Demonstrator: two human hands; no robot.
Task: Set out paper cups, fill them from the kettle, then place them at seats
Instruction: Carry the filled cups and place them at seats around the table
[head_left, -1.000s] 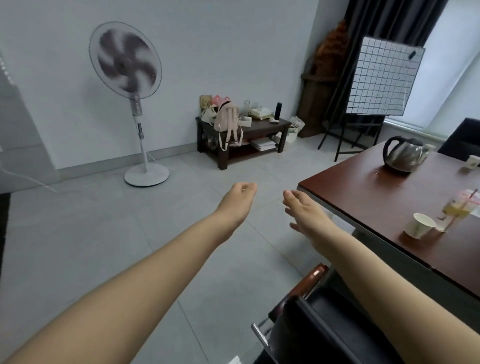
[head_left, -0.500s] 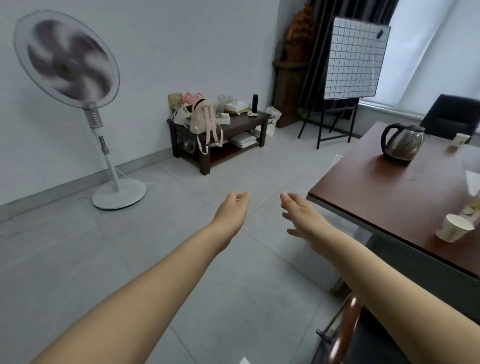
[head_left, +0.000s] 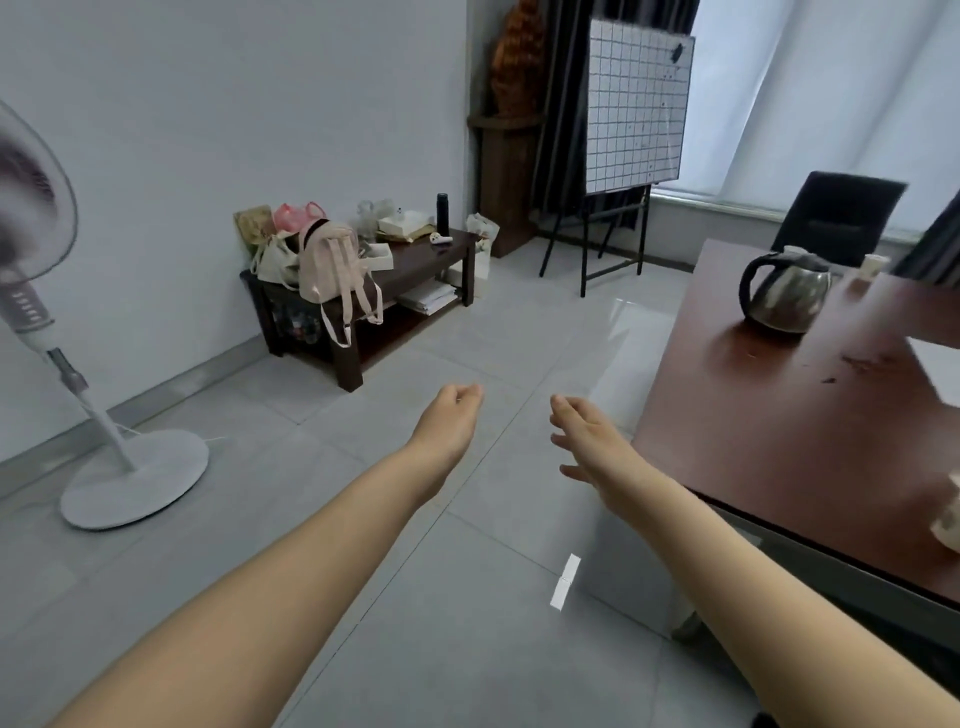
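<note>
Both forearms extend forward over the grey tiled floor (head_left: 260, 519), beside the near-left corner of the bench (head_left: 779, 415).

Hands:
- Left hand (head_left: 449, 421): fingers loosely curled, holding nothing, clear of all objects.
- Right hand (head_left: 587, 441): fingers straight and slightly spread, holding nothing, near the bench corner; contact with the bench cannot be confirmed.

Task items:
- Kettle (head_left: 784, 293): stainless body, black handle, upright on the far part of the bench, handle facing left.
- Far paper cup (head_left: 875, 265): upright on the bench beyond the kettle, just in front of the black chair (head_left: 836, 218); blurred.
- Near paper cup (head_left: 948, 514): on the bench at the right edge of the view, partly cut off and blurred. Fill level cannot be determined for either cup.

Surroundings:
- Pedestal fan (head_left: 132, 470): standing on the floor at the left.
- Low dark shelf unit (head_left: 415, 270): against the wall, carrying a pink backpack (head_left: 332, 260) and a black flask (head_left: 442, 214).
- Grid board (head_left: 636, 104): on an easel in the far corner.
- White slip (head_left: 565, 579): lying on the floor between the forearms.
</note>
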